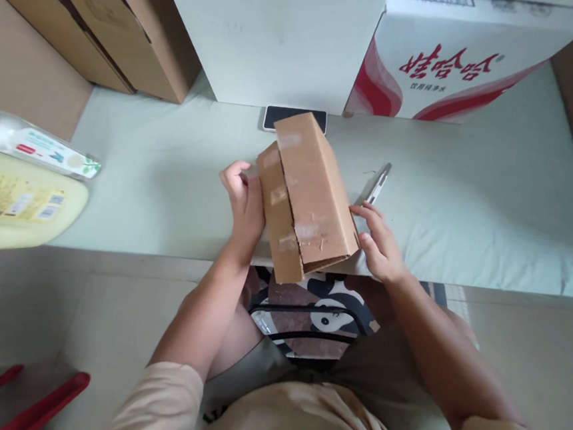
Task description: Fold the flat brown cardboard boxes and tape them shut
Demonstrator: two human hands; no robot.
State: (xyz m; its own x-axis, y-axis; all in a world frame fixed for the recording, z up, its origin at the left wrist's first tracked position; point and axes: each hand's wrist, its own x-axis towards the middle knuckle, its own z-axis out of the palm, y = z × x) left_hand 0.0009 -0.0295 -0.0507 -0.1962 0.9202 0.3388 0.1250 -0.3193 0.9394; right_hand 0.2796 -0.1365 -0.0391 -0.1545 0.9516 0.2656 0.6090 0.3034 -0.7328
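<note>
Box between our hands, loosely supported.
Our left hand (247, 201), loosely curled, and right hand (381, 247), part-spread, flank the cardboard box (313, 190); weak support could let it slip, knocking the slim tool (379, 185) beyond our right fingertips.

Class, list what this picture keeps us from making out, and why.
All in the head view:
Small cardboard box: inside, hidden by its walls.
Phone: lower middle, covered by that box.
Yellow jug: left end, cut off by the edge.
Jug's fine print: too blurred to read.
</note>
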